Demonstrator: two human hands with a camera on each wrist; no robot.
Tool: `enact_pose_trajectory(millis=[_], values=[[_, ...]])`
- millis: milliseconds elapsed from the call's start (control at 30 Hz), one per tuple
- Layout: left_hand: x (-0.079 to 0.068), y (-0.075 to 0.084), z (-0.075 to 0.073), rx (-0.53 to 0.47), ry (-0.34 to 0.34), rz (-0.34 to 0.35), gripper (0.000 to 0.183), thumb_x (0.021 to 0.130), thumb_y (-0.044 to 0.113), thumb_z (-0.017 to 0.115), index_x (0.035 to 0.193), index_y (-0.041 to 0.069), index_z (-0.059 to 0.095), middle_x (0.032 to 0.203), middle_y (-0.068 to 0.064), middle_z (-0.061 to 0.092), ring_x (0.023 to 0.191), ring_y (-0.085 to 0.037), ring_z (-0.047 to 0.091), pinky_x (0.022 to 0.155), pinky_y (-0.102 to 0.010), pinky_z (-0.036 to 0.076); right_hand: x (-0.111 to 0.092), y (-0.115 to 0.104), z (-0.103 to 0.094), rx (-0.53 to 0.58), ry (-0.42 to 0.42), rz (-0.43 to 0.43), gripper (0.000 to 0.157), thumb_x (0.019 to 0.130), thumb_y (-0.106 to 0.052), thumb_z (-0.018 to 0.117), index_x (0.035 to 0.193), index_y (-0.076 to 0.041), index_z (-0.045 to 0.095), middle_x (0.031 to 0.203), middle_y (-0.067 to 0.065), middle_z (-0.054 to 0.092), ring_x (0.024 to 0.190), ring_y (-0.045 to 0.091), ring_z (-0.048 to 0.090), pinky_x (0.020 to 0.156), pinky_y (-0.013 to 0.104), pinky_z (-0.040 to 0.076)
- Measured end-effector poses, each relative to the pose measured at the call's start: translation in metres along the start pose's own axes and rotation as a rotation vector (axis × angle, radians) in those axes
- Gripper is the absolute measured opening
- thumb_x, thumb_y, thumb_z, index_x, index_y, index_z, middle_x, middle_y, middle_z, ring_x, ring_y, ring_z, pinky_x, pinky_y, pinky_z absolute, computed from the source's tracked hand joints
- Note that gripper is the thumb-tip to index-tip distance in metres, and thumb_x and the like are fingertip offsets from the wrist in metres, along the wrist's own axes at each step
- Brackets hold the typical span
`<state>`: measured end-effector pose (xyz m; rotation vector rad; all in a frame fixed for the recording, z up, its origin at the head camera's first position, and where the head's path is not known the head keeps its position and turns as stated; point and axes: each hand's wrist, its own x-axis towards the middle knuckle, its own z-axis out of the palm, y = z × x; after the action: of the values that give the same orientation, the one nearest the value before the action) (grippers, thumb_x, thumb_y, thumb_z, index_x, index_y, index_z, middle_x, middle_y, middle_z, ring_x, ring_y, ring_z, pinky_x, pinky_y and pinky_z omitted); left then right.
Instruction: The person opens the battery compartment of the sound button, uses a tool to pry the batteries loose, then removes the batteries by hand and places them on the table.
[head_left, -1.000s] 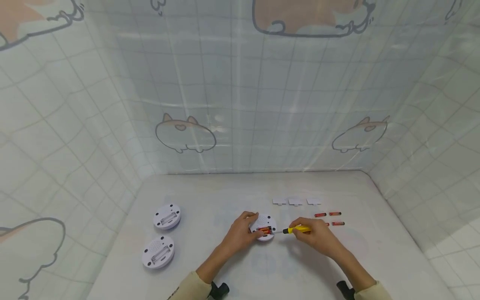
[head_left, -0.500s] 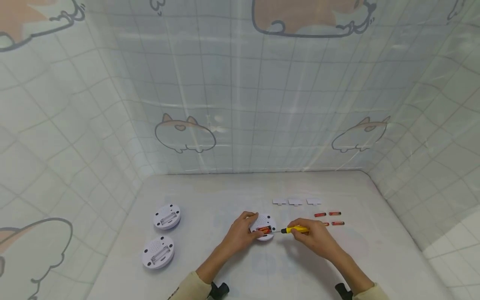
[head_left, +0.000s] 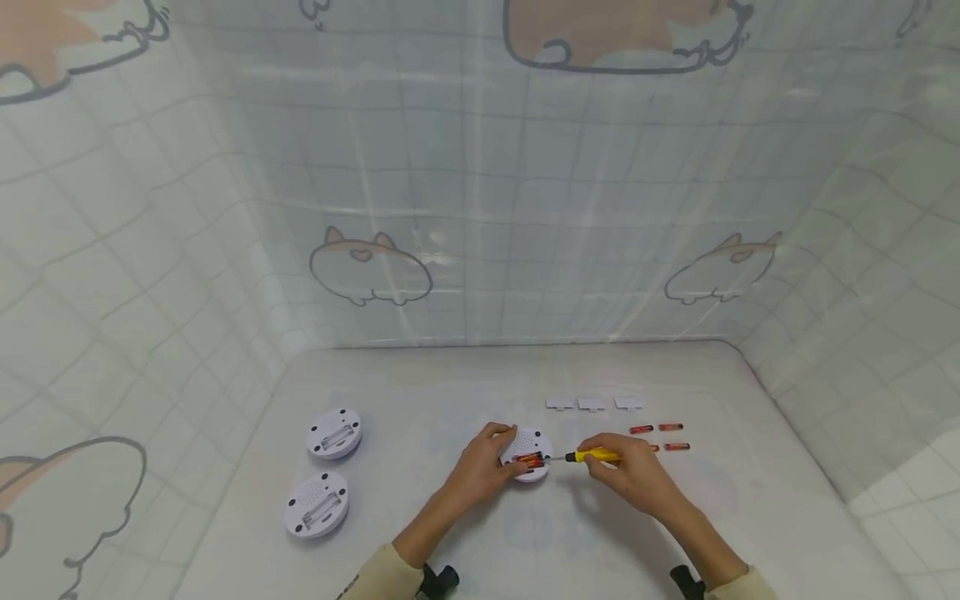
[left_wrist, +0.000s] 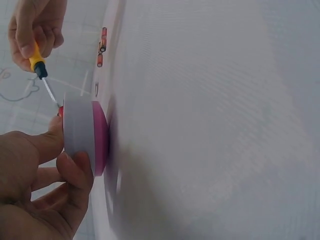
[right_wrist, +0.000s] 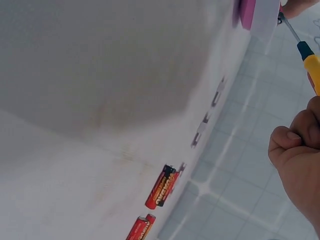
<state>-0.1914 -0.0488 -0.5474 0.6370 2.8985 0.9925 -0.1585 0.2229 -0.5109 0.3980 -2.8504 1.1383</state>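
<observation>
My left hand (head_left: 477, 467) grips a round white device (head_left: 534, 442) on the table, its speckled, dark-footed side up. Two red batteries (head_left: 529, 460) lie in its compartment, with my left thumb at their near end. In the left wrist view, the device's pink underside (left_wrist: 101, 135) faces the table and my fingers (left_wrist: 75, 177) curl against its side. My right hand (head_left: 630, 471) holds a yellow screwdriver (head_left: 600, 456) by its handle. The metal shaft (left_wrist: 51, 91) reaches to the red battery end; exact contact of its tip is hard to tell.
Two similar round devices (head_left: 334, 433) with open battery slots sit at the left. Three white battery covers (head_left: 591, 404) lie in a row behind the right hand. Several loose red batteries (head_left: 671, 427) lie at the right. Patterned curtain walls (head_left: 480, 275) enclose the table.
The screwdriver has shifted slightly left, and its tip has moved a little toward the far side of the batteries. The left hand and the device have stayed in place.
</observation>
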Motion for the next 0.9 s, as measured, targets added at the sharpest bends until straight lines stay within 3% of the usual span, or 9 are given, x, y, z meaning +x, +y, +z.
enact_pose_trajectory(millis=[133,333,533,800,900], values=[[0.0001,0.0016,0.0003,0.014,0.003,0.001,0.066,0.089,0.036,0.077,0.143,0.003,0.055,0.140,-0.010,0.056,0.127,-0.025,0.056,0.103,-0.043,0.048,0.0008,-0.0013,0.0011,0.012,-0.018,-0.027,0.011,0.093,-0.025,0.073,0.102,-0.031,0.075,0.106,-0.012,0.072,0.100,0.014,0.066,0.090,0.041,0.056],[0.0004,0.0033,0.0012,0.016,-0.012,-0.006,0.066,0.089,0.034,0.077,0.143,0.003,0.055,0.141,-0.010,0.055,0.128,-0.025,0.055,0.105,-0.044,0.046,-0.0002,-0.0023,-0.0002,-0.021,0.011,0.040,0.015,0.090,-0.021,0.075,0.098,-0.034,0.075,0.103,-0.014,0.072,0.101,0.014,0.066,0.092,0.043,0.055],[0.0005,0.0025,0.0015,0.024,-0.002,-0.016,0.065,0.089,0.033,0.077,0.143,0.003,0.055,0.141,-0.010,0.055,0.128,-0.026,0.055,0.105,-0.044,0.046,0.0001,-0.0027,0.0005,0.006,-0.001,0.031,0.014,0.091,-0.021,0.074,0.099,-0.032,0.076,0.105,-0.011,0.073,0.100,0.015,0.065,0.093,0.045,0.054],[-0.0007,0.0033,-0.0002,0.026,0.003,-0.008,0.066,0.088,0.032,0.078,0.142,0.002,0.056,0.140,-0.011,0.056,0.127,-0.026,0.056,0.103,-0.043,0.047,0.0007,0.0005,0.0026,0.058,-0.027,0.108,0.010,0.094,-0.029,0.072,0.101,-0.035,0.075,0.107,-0.009,0.072,0.090,0.015,0.058,0.079,0.029,0.052],[-0.0003,0.0030,-0.0002,0.028,0.008,0.009,0.067,0.088,0.033,0.078,0.143,0.002,0.055,0.140,-0.011,0.056,0.126,-0.025,0.057,0.102,-0.043,0.048,0.0014,0.0014,0.0028,0.069,-0.023,0.093,0.009,0.094,-0.030,0.071,0.102,-0.034,0.075,0.107,-0.008,0.072,0.090,0.016,0.058,0.078,0.030,0.051]])
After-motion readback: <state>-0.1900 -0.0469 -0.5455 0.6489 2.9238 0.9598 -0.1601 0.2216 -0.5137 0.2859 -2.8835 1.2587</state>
